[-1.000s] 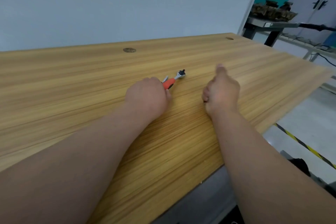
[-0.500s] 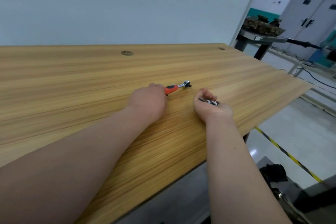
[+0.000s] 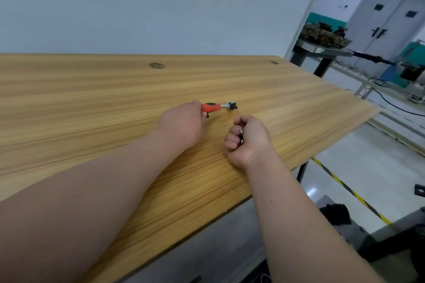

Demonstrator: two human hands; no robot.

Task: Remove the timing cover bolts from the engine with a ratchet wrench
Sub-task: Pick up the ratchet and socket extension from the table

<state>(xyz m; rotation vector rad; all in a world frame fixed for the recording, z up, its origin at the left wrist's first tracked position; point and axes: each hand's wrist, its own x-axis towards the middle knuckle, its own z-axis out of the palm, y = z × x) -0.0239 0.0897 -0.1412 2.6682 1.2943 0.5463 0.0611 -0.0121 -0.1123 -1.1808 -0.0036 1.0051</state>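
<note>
A small ratchet wrench [image 3: 218,107] with an orange and black handle and a metal head lies low over the wooden table [image 3: 92,103]. My left hand [image 3: 184,124] grips the near end of its handle. My right hand [image 3: 249,140] rests on the table just right of it, curled into a fist around several small metal bolts [image 3: 241,135] that glint between the fingers. The engine [image 3: 325,34] sits far off on a metal stand at the back right.
The table's right edge runs diagonally close to my right hand, with grey floor and a yellow-black tape line [image 3: 349,190] beyond. Two round cable caps [image 3: 156,65] sit in the tabletop near the wall. A double door [image 3: 388,27] stands at the far right.
My right hand turned from palm-up with the bolts showing to a closed fist around them. My left hand kept hold of the wrench handle, and the view shifted slightly.
</note>
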